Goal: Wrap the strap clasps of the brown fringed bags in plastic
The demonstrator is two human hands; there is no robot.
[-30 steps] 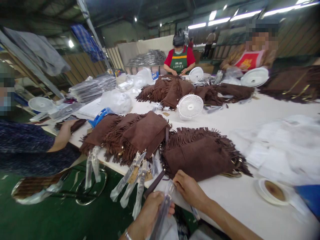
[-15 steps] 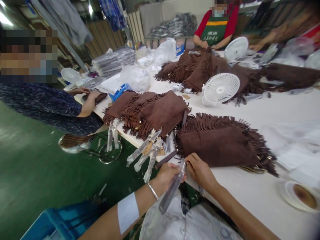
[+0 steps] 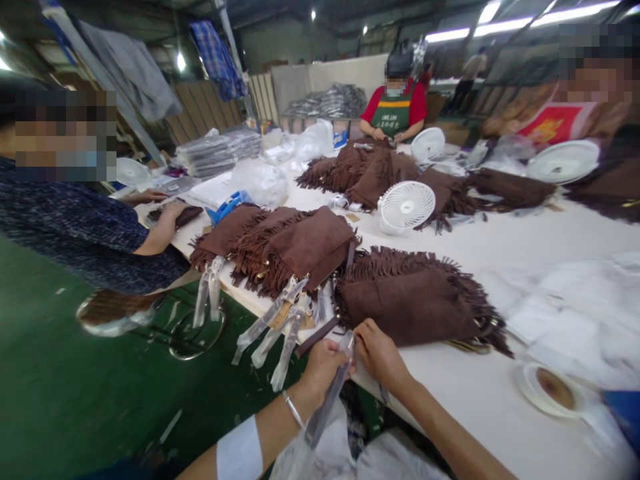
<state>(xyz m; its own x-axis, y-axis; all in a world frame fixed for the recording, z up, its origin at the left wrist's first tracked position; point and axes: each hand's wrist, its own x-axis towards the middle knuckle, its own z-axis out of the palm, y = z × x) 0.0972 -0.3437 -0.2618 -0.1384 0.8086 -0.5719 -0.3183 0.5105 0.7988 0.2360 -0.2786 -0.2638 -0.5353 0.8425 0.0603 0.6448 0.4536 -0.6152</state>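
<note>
My left hand (image 3: pixel 324 365) is closed around a dark strap in a clear plastic sleeve (image 3: pixel 325 415), which slants down toward my lap. At the sleeve's upper end, my right hand (image 3: pixel 380 355) is pinched, its fingertips touching or very close to my left fingers. What exactly those fingertips grip is partly hidden. Just beyond both hands, a brown suede fringed bag (image 3: pixel 407 308) lies on the table. To its left is a pile of similar fringed bags (image 3: pixel 305 243), with several plastic-sleeved straps (image 3: pixel 287 343) hanging over the table edge.
A roll of tape (image 3: pixel 525 393) lies at the right on the white table (image 3: pixel 465 413). A white fan (image 3: pixel 407 205) stands beyond the bags, near a blue tape dispenser (image 3: pixel 227 205). Co-workers sit left, opposite and right. A stool (image 3: pixel 117 310) stands at the left.
The camera view has tilted up and shifted right, showing more of the room. Both hands stay together at the sleeve's end. More clear plastic shows below the strap.
</note>
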